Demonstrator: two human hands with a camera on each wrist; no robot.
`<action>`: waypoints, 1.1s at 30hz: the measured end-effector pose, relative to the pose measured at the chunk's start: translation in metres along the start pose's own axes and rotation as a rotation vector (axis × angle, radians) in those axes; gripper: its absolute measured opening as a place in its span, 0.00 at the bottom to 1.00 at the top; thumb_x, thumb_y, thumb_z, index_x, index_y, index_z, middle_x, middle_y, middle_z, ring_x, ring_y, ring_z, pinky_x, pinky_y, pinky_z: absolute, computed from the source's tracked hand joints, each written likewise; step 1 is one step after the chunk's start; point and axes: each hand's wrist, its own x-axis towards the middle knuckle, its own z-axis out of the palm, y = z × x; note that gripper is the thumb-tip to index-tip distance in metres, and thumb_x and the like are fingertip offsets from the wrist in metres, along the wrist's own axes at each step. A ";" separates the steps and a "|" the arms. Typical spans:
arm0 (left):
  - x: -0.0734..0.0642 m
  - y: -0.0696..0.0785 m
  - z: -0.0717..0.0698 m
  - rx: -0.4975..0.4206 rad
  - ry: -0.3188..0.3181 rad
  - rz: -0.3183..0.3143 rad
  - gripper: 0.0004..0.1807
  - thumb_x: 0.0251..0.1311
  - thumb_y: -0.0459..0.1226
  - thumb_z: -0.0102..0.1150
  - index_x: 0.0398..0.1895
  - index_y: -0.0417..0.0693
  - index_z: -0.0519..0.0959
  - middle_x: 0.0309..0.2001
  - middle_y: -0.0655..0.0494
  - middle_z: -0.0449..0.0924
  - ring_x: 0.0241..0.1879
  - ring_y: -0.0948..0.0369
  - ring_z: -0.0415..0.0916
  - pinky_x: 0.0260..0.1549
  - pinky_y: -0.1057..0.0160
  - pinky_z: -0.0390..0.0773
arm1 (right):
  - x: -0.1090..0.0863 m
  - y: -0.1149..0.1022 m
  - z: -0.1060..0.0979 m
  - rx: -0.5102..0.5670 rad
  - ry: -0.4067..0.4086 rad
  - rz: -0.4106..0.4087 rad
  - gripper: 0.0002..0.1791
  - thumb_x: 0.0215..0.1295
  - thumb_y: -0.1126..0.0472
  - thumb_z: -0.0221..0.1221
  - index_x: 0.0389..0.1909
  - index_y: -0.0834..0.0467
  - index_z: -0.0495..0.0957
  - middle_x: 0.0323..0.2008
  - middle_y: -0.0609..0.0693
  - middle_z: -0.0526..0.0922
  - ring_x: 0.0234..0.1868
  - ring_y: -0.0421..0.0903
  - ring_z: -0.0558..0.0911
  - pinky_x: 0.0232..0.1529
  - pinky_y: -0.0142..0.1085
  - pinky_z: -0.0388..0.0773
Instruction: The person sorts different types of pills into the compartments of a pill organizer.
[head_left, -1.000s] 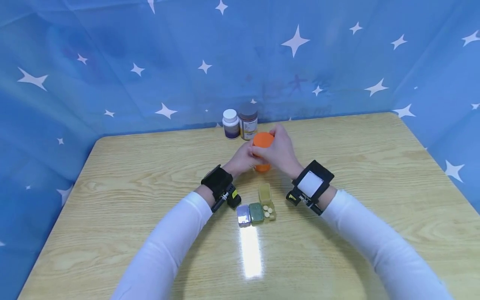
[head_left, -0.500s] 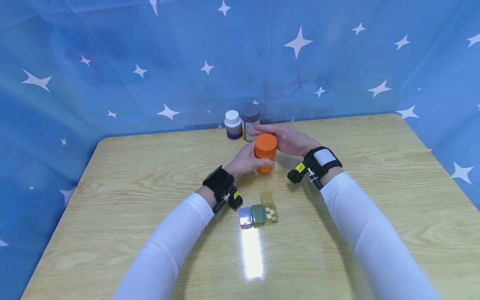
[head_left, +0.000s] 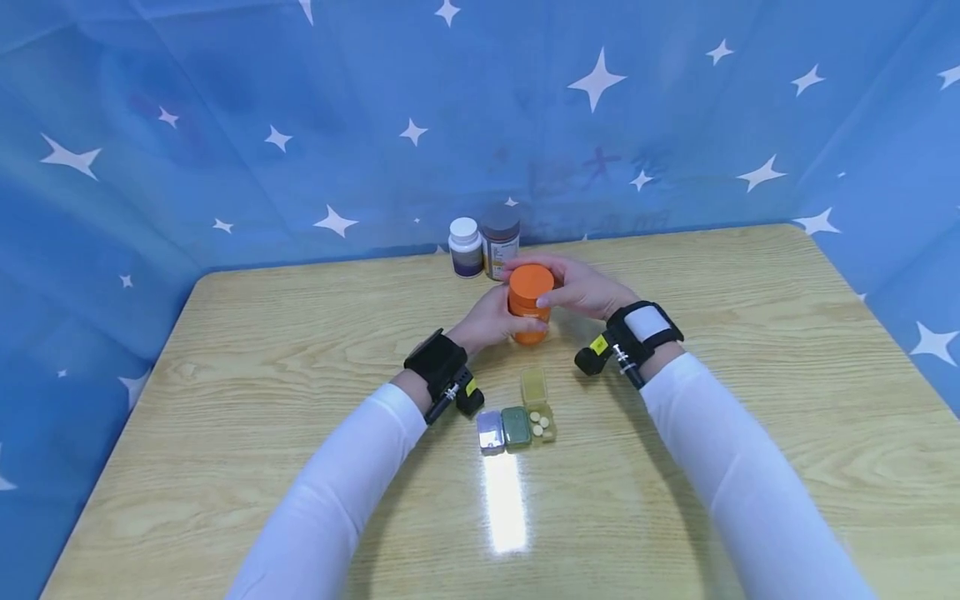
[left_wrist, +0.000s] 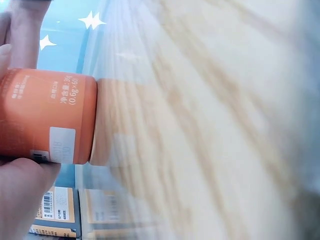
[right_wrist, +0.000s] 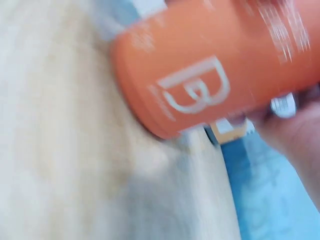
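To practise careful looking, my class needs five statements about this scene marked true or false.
1. The left hand holds the orange bottle. True.
2. The yellow compartment is closed. False: the yellow compartment is open, with tablets inside.
3. The green compartment lies between the purple compartment and the yellow compartment. True.
4. In the head view, the white bottle stands right of the dark bottle. False: the white bottle stands left of the dark bottle.
5. The right hand is off the orange bottle. False: the right hand touches it near the top.
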 end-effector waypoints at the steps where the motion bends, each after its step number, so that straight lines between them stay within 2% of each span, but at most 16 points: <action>1: 0.000 0.000 0.000 -0.002 -0.002 -0.004 0.28 0.52 0.32 0.65 0.57 0.44 0.68 0.53 0.48 0.75 0.52 0.56 0.73 0.59 0.60 0.69 | -0.002 0.000 0.004 -0.028 0.061 0.014 0.39 0.54 0.61 0.65 0.67 0.59 0.60 0.66 0.58 0.65 0.62 0.40 0.68 0.64 0.33 0.63; 6: -0.001 -0.003 -0.001 -0.025 -0.021 0.037 0.31 0.52 0.32 0.64 0.60 0.45 0.65 0.55 0.49 0.72 0.54 0.56 0.70 0.61 0.59 0.67 | -0.008 -0.001 0.029 -0.152 0.348 0.070 0.36 0.57 0.67 0.61 0.67 0.58 0.60 0.64 0.57 0.67 0.60 0.46 0.69 0.64 0.40 0.64; 9: -0.002 -0.003 -0.001 -0.028 -0.027 0.059 0.32 0.52 0.31 0.64 0.61 0.45 0.64 0.56 0.49 0.71 0.55 0.56 0.69 0.61 0.58 0.67 | -0.009 0.000 0.045 -0.191 0.503 0.078 0.34 0.59 0.65 0.61 0.67 0.56 0.60 0.63 0.55 0.67 0.59 0.50 0.69 0.64 0.44 0.64; 13: -0.002 -0.002 0.000 -0.036 -0.026 0.058 0.31 0.53 0.29 0.62 0.61 0.44 0.64 0.57 0.48 0.71 0.56 0.55 0.69 0.61 0.58 0.66 | -0.008 0.000 0.067 -0.252 0.697 0.067 0.34 0.58 0.61 0.62 0.66 0.55 0.61 0.62 0.55 0.68 0.59 0.51 0.70 0.63 0.44 0.67; 16: -0.002 -0.002 0.000 -0.048 -0.031 0.060 0.31 0.54 0.28 0.61 0.62 0.44 0.64 0.59 0.47 0.70 0.57 0.54 0.68 0.62 0.57 0.66 | -0.008 -0.002 0.078 -0.308 0.804 0.068 0.35 0.57 0.59 0.63 0.66 0.57 0.61 0.63 0.56 0.68 0.59 0.51 0.71 0.62 0.44 0.68; 19: -0.003 -0.002 0.000 -0.055 -0.036 0.066 0.31 0.55 0.28 0.59 0.63 0.44 0.63 0.60 0.47 0.69 0.59 0.53 0.67 0.62 0.57 0.65 | -0.009 -0.002 0.083 -0.337 0.842 0.059 0.36 0.57 0.59 0.63 0.66 0.58 0.61 0.63 0.56 0.68 0.61 0.51 0.70 0.64 0.43 0.67; 23: -0.004 -0.002 -0.002 -0.036 -0.024 0.057 0.32 0.54 0.29 0.61 0.63 0.44 0.63 0.59 0.47 0.70 0.58 0.54 0.68 0.61 0.57 0.67 | -0.011 0.000 0.079 -0.291 0.777 -0.004 0.37 0.59 0.58 0.62 0.67 0.59 0.58 0.65 0.56 0.66 0.64 0.50 0.68 0.66 0.43 0.64; 25: -0.004 -0.002 -0.003 -0.022 -0.019 0.048 0.33 0.53 0.30 0.62 0.63 0.45 0.63 0.58 0.48 0.71 0.57 0.54 0.69 0.60 0.58 0.67 | -0.012 0.002 0.071 -0.212 0.721 -0.062 0.40 0.59 0.49 0.60 0.68 0.59 0.56 0.66 0.57 0.65 0.66 0.50 0.66 0.67 0.44 0.61; 27: -0.003 -0.002 -0.003 -0.016 -0.021 0.046 0.33 0.52 0.31 0.64 0.63 0.46 0.63 0.57 0.48 0.72 0.56 0.55 0.70 0.60 0.58 0.67 | -0.012 0.002 0.057 -0.096 0.625 -0.109 0.47 0.56 0.39 0.57 0.70 0.60 0.53 0.67 0.58 0.62 0.68 0.51 0.62 0.69 0.45 0.58; 30: -0.002 -0.002 -0.003 -0.018 -0.034 0.057 0.33 0.52 0.31 0.64 0.62 0.46 0.63 0.56 0.48 0.72 0.56 0.55 0.70 0.61 0.57 0.67 | -0.006 0.003 0.032 0.039 0.395 -0.138 0.57 0.49 0.28 0.53 0.70 0.63 0.50 0.68 0.62 0.58 0.71 0.56 0.55 0.71 0.49 0.51; 33: -0.002 -0.003 -0.003 -0.022 -0.046 0.064 0.33 0.52 0.31 0.64 0.62 0.46 0.63 0.56 0.48 0.72 0.56 0.55 0.70 0.61 0.58 0.66 | 0.001 0.006 0.006 0.081 0.078 -0.102 0.58 0.49 0.29 0.55 0.70 0.65 0.48 0.69 0.63 0.55 0.71 0.60 0.50 0.71 0.53 0.46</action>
